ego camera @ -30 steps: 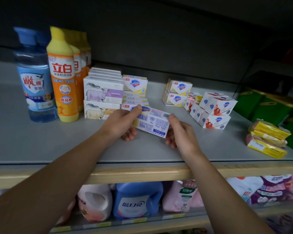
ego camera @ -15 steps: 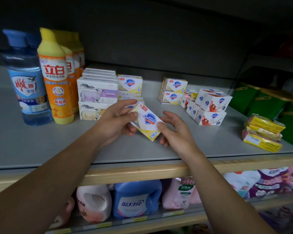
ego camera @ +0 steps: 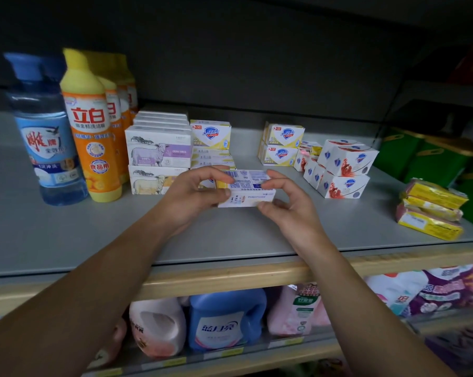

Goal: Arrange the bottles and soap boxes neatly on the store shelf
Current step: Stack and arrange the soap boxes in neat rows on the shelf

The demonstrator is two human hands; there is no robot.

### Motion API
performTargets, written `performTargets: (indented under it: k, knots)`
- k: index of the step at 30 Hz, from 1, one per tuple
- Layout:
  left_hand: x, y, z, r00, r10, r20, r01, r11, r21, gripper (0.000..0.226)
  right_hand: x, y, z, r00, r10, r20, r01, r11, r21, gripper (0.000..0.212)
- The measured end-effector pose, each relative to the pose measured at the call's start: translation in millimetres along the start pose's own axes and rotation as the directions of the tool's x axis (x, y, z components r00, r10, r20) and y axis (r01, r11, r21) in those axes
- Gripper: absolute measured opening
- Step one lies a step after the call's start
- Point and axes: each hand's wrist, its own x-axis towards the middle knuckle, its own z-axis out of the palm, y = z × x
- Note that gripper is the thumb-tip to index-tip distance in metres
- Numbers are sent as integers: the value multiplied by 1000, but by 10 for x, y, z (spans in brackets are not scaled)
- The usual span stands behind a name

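Observation:
Both hands hold one yellow-and-white soap box (ego camera: 245,187) just above the grey shelf (ego camera: 66,235), its printed back and side toward me. My left hand (ego camera: 194,194) grips its left end; my right hand (ego camera: 287,197) pinches its right end. Behind it stands a stack of yellow soap boxes (ego camera: 211,137) beside white sheep-print soap boxes (ego camera: 159,151). Further left are a blue bottle (ego camera: 45,142) and a row of orange-yellow bottles (ego camera: 89,131). To the right sit two more yellow boxes (ego camera: 283,145) and red-and-white soap boxes (ego camera: 344,170).
Yellow wrapped soap bars (ego camera: 431,210) lie stacked at the shelf's right edge, with green packs (ego camera: 434,161) behind them. A wooden shelf lip (ego camera: 230,278) runs along the front. The lower shelf holds detergent jugs (ego camera: 224,319) and refill bags (ego camera: 434,292).
The held soap box has been turned in my hands: its blue-shield front showed half a second ago, and now its printed back and side face me, level. The camera view shifted slightly.

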Motion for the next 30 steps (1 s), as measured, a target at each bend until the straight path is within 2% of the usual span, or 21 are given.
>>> performTargets:
  k: [6,11,13,15,16,18,20,22,24,27,30]
  knots:
    - [-9,23,3,999,-32,-12,31,998,-53,24,2,25,35,999,-9,32,11,997,-71,53]
    - [-29,17,-12,1000,4,24,-4,1000,-6,33,24,54,3,997,-19,-69,7,985,-170,47]
    - [-23,10,6,999,33,-35,-29,992,127,24,27,47,11,996,-45,-77,29,978,-206,41]
    - [2,-26,3,985,115,-130,-59,926,373,8,29,40,18,995,-45,-91,24,975,-221,34]
    - [11,-47,-6,975,169,-144,-75,861,503,6,31,40,18,995,-32,-95,11,976,-219,30]
    - [19,-103,-26,962,244,-126,-102,743,662,19,31,50,14,997,7,-83,-25,974,-223,26]
    - [-3,-98,-20,961,244,-131,-94,733,673,22,27,48,25,996,46,-71,-62,966,-249,25]
    - [-28,-68,-1,957,262,-125,-108,721,684,37,28,35,46,995,66,-75,-83,962,-259,20]
    - [-45,-48,34,943,327,-56,-163,603,781,51,30,11,62,996,69,-53,-81,960,-267,17]
    - [-54,-37,111,922,383,54,-229,429,874,49,66,12,49,996,87,-3,-85,966,-245,20]
    - [-69,-42,159,928,366,76,-224,380,897,42,189,14,-54,998,55,-41,-66,920,-387,23]
